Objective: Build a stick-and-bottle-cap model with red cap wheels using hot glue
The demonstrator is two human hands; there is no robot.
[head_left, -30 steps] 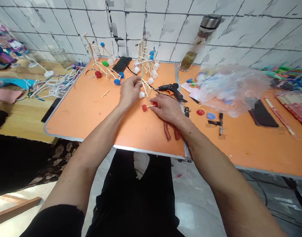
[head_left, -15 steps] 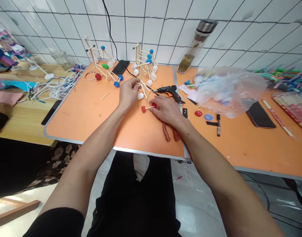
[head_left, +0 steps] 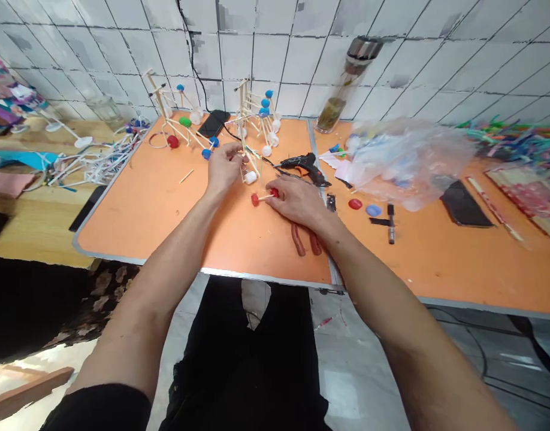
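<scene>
My left hand (head_left: 224, 169) is closed, thumb and fingers pinching a small frame of thin wooden sticks (head_left: 253, 160) above the orange table. A white cap (head_left: 250, 177) sits low beside that frame. My right hand (head_left: 296, 199) rests near the tabletop, its fingers around one end of a short stick with red caps (head_left: 255, 200) on both ends. Under the right wrist show the red-brown handles of a hand tool (head_left: 297, 239); its head is hidden. Just beyond the right hand lies a black glue gun (head_left: 304, 164).
Stick models with blue and white caps (head_left: 266, 108) stand at the back, another model with a green cap (head_left: 185, 121) to their left. A glass bottle (head_left: 331, 111) leans by the wall. At right are a plastic bag (head_left: 410, 161), a marker (head_left: 391, 224) and a phone (head_left: 467, 203).
The view has shifted slightly, so the table contents appear a little further left. The stick frame in my left hand has tilted and come nearer the white cap. My right hand keeps the red-capped stick.
</scene>
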